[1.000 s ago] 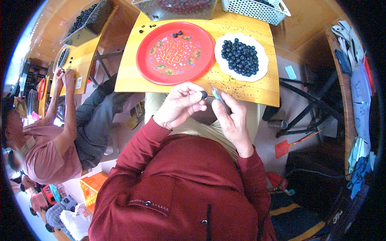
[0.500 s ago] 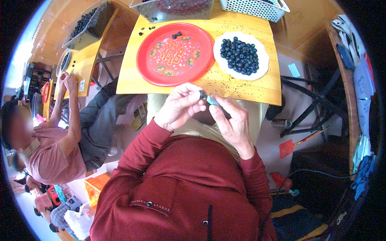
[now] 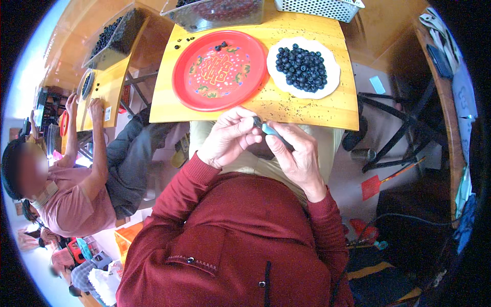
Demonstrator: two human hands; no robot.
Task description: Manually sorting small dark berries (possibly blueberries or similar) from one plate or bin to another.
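My left hand [image 3: 230,135] pinches a blueberry [image 3: 257,122] between thumb and fingers, just below the table's near edge. My right hand [image 3: 298,153] is closed on a small tool [image 3: 269,131] with a light blue end, which points at the berry and is close against it. The tool's working tip is too small to make out. Beyond my hands stands a red plate [image 3: 186,94] with a few dark berries [image 3: 221,46] near its far rim. To its right, a white scalloped plate [image 3: 332,82] carries a heap of blueberries [image 3: 303,66].
Brown crumbs lie scattered over the yellow table [image 3: 322,116]. A clear bin [image 3: 225,19] of berries and a white perforated basket [image 3: 322,9] stand at the far edge. On the left, another person [image 3: 76,199] sits at a similar table. A red fly swatter [image 3: 371,187] is low on the right.
The view has shifted slightly. My hands keep nearly the same hold on the berry and tool. At the left, the other person's hands have moved apart.
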